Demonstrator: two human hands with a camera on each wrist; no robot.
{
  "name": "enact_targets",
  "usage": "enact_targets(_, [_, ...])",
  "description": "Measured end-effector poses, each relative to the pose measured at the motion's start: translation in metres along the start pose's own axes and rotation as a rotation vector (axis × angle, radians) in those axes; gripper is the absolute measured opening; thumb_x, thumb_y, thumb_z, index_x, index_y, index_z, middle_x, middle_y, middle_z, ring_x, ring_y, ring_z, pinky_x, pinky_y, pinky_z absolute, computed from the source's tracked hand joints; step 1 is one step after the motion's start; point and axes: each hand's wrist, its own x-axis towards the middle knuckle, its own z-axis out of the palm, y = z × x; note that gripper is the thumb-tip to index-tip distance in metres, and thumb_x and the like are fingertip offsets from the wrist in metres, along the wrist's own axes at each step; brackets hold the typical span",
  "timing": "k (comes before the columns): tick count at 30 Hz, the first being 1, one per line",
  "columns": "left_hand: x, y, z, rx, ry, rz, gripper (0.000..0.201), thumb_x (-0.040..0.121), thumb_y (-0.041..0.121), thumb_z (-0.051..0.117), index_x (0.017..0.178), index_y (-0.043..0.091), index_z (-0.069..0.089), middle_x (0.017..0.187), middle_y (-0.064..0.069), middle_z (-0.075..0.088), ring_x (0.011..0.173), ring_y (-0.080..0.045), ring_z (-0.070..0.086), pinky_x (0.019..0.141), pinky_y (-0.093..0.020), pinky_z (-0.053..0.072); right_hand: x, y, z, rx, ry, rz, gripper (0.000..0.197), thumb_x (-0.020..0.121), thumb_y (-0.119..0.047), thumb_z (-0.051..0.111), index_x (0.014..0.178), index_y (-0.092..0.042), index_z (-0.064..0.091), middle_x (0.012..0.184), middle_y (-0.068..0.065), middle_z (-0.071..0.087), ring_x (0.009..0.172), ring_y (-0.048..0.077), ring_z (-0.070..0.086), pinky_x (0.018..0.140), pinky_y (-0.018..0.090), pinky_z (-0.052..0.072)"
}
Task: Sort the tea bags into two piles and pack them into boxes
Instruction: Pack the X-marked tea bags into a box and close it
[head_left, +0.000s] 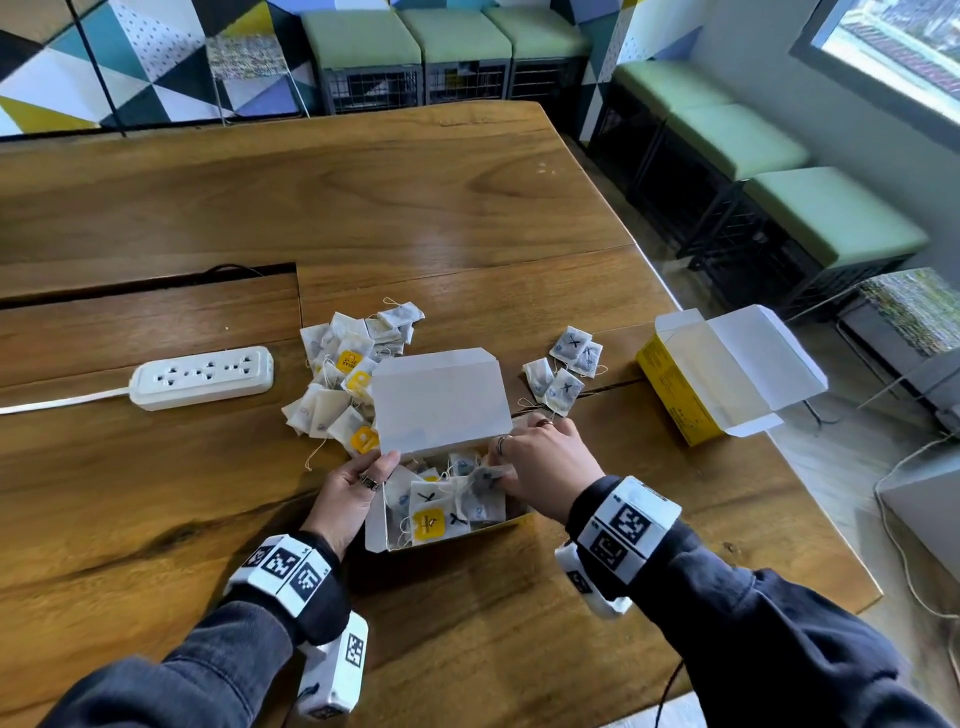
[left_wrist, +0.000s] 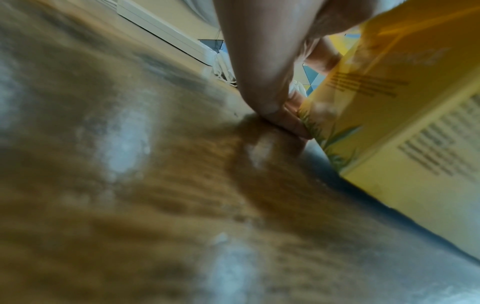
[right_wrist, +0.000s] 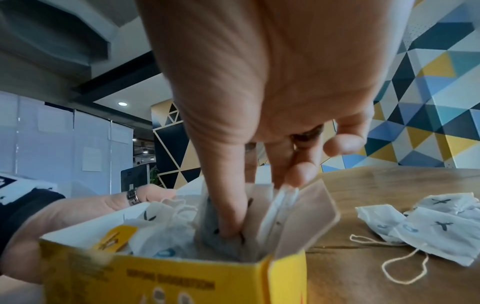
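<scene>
At the left of the head view a white power strip lies on the wooden table, its flat cord running off the left edge. Right of it, at centre frame, a loose pile of tea bags with yellow tags and trailing strings sits just behind the raised white lid of the near box.

Lower centre, the left hand holds the near box's left end wall, thumb at the rim and fingers curled round the outside; a ring shows on one finger. The left wrist view shows a fingertip pressed to the table right beside the yellow side of the box. The box holds a jumble of bags, some marked with a black X, one with a yellow tag.

The right hand reaches into the right part of the box; its grip pinches a grey tea bag between thumb and fingers, low among the other bags.

Further right, mid frame, a small pile of X-marked tea bags lies on the table, well apart from the first pile. At the far right a second yellow box stands near the table edge, flaps wide open.
</scene>
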Motion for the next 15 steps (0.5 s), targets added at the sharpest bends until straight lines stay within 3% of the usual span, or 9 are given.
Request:
enact_targets(4, [-0.001, 0.001, 0.000, 0.008, -0.004, 0.005, 0.009, 0.087, 0.022, 0.059, 0.088, 0.020, 0.068, 0.100, -0.007, 0.069, 0.100, -0.028, 0.062, 0.098, -0.043, 0.043, 0.001, 0.004, -0.005, 0.082, 0.017, -0.015, 0.022, 0.090, -0.032, 0.054, 0.107, -0.020, 0.061, 0.108, -0.002, 0.064, 0.113, 0.021, 0.048, 0.093, 0.037, 0.030])
enact_targets(7, [-0.001, 0.001, 0.001, 0.004, -0.012, 0.012, 0.010, 0.088, 0.021, 0.058, 0.087, 0.021, 0.068, 0.089, 0.000, 0.072, 0.093, -0.025, 0.063, 0.090, -0.037, 0.046, 0.000, 0.017, -0.015, 0.366, -0.005, -0.084, 0.022, 0.085, -0.036, 0.064, 0.097, -0.017, 0.062, 0.079, -0.019, 0.054, 0.081, 0.008, 0.048, 0.070, 0.021, 0.032])
enact_targets(9, [-0.002, 0.001, 0.001, -0.004, -0.015, 0.016, 0.011, 0.088, 0.021, 0.057, 0.086, 0.021, 0.068, 0.079, 0.007, 0.074, 0.086, -0.021, 0.063, 0.081, -0.031, 0.048, 0.003, 0.020, -0.018, 0.449, -0.015, -0.129, 0.017, 0.087, -0.031, 0.063, 0.095, -0.016, 0.064, 0.071, -0.023, 0.047, 0.066, -0.002, 0.044, 0.059, 0.013, 0.030])
enact_targets(12, [-0.001, 0.001, 0.001, -0.007, -0.031, 0.011, 0.011, 0.088, 0.022, 0.057, 0.088, 0.020, 0.068, 0.078, 0.007, 0.074, 0.084, -0.020, 0.065, 0.075, -0.029, 0.050, 0.008, 0.013, -0.012, 0.414, 0.033, -0.088, 0.022, 0.090, -0.033, 0.058, 0.103, -0.018, 0.066, 0.086, -0.018, 0.060, 0.077, -0.006, 0.050, 0.068, 0.011, 0.036])
enact_targets(15, [-0.001, 0.001, 0.000, -0.011, -0.033, 0.005, 0.012, 0.089, 0.023, 0.057, 0.089, 0.020, 0.068, 0.079, 0.005, 0.074, 0.083, -0.019, 0.065, 0.075, -0.030, 0.050, 0.006, 0.007, -0.001, 0.235, 0.124, -0.004, 0.027, 0.092, -0.038, 0.052, 0.108, -0.022, 0.065, 0.111, -0.002, 0.059, 0.107, 0.017, 0.049, 0.089, 0.032, 0.037])
